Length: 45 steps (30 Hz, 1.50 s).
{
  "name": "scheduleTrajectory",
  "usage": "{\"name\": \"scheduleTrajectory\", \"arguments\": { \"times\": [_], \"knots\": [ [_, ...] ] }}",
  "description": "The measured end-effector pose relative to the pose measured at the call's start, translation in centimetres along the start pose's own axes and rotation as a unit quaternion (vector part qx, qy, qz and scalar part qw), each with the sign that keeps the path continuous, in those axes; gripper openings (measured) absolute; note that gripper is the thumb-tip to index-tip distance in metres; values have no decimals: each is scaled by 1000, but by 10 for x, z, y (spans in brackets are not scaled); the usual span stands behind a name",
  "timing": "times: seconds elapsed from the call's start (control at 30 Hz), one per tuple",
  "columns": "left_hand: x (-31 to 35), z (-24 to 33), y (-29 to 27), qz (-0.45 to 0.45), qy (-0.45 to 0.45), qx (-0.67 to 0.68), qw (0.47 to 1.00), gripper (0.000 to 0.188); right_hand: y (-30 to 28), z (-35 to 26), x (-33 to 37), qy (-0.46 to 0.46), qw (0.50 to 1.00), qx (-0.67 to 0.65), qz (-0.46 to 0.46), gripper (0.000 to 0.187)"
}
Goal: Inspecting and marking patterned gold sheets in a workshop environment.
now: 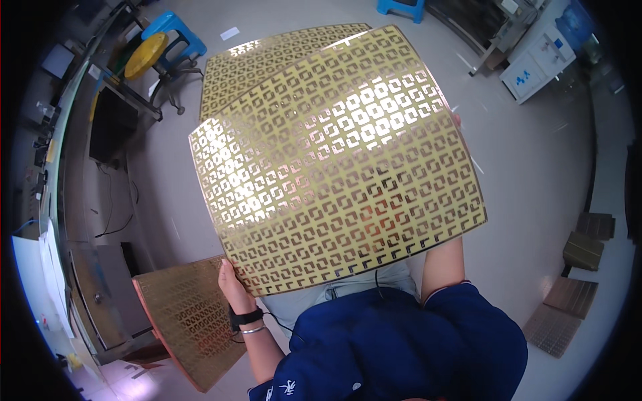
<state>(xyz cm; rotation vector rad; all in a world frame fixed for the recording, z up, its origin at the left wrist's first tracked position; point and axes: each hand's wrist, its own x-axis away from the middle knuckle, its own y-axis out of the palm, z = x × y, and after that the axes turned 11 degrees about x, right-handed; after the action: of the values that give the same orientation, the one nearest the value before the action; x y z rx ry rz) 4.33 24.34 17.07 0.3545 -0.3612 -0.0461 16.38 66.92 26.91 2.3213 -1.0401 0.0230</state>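
Note:
A large, thin circuit board panel (pixel 348 154), yellow-green with a repeating shiny metallic pattern, is held up tilted in front of my body. My left hand (pixel 233 287) is closed on its lower left corner, with a dark band and a bracelet on the wrist. My right hand (pixel 457 119) is mostly hidden behind the panel; only a bit of it shows at the right edge, where it grips the board. Beyond the held panel is a second patterned panel (pixel 267 63), partly covered. Close to my left wrist, another patterned panel (pixel 190 317) stands tilted, its lower part behind my forearm.
Along the left runs a workbench (pixel 63 220) with papers. A yellow round stool (pixel 147 55) and a blue stool (pixel 175 32) stand far left. At the far right is a white cabinet (pixel 538 67); several flat boards (pixel 568 297) lie on the floor at right.

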Motion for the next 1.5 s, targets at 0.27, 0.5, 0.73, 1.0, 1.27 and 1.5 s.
{"name": "scheduleTrajectory", "arguments": {
  "times": [0.27,0.5,0.73,1.0,1.27,1.5],
  "knots": [
    [12,5,15,57,57,35,996,33,17,-11,3,-119,984,-131,-7,31],
    [23,7,5,94,122,51,987,33,19,-13,3,-82,990,-118,-10,27],
    [28,-5,-11,132,141,68,979,30,48,-25,13,16,998,-39,-35,35],
    [38,-8,-19,123,112,98,981,30,39,-16,16,-120,990,1,-76,39],
    [48,-22,-30,147,118,123,974,31,65,-25,48,-137,984,83,-83,47],
    [49,-37,-67,173,46,122,976,35,71,-28,38,24,942,174,-287,51]
  ]
}}
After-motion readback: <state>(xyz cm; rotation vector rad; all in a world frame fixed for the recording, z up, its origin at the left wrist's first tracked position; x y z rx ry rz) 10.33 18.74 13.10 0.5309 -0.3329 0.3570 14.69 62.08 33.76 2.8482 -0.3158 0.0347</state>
